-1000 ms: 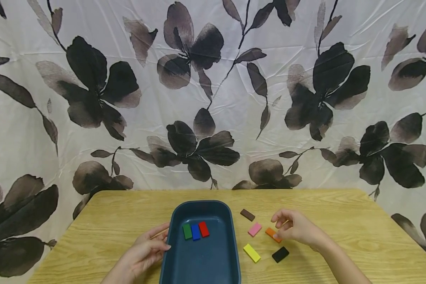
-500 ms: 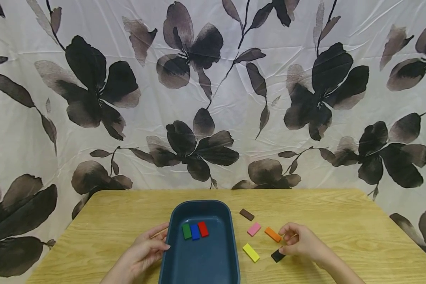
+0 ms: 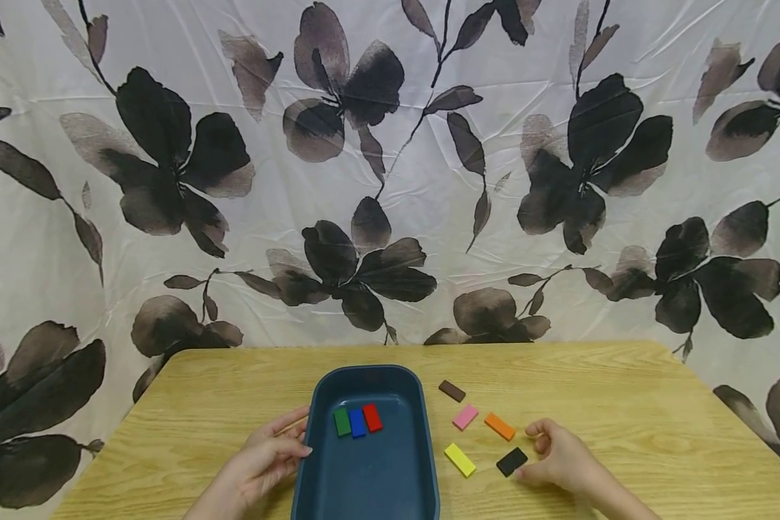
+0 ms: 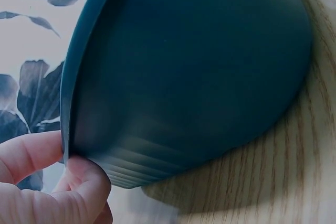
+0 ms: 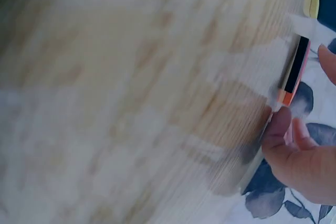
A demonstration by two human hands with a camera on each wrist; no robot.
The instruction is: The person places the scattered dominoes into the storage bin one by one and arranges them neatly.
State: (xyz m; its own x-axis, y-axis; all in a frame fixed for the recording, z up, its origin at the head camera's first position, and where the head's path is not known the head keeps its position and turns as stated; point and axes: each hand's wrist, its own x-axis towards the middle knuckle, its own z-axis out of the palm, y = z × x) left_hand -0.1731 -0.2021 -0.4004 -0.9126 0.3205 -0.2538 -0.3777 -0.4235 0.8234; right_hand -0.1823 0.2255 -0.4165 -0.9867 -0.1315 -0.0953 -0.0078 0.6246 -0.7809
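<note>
Lower centre-left: my left hand pinches tray by rim. Lower right: my right hand, fingers loosely parted, moved from orange block to beside black block.

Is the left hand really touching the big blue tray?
Touching. The left wrist view shows it: the left hand grips the blue tray at its edge, with no gap.

Head view: evenly lit. Left wrist: dim, worktop shadowed towards five o'clock. Right wrist: blurred, hazy.
</note>
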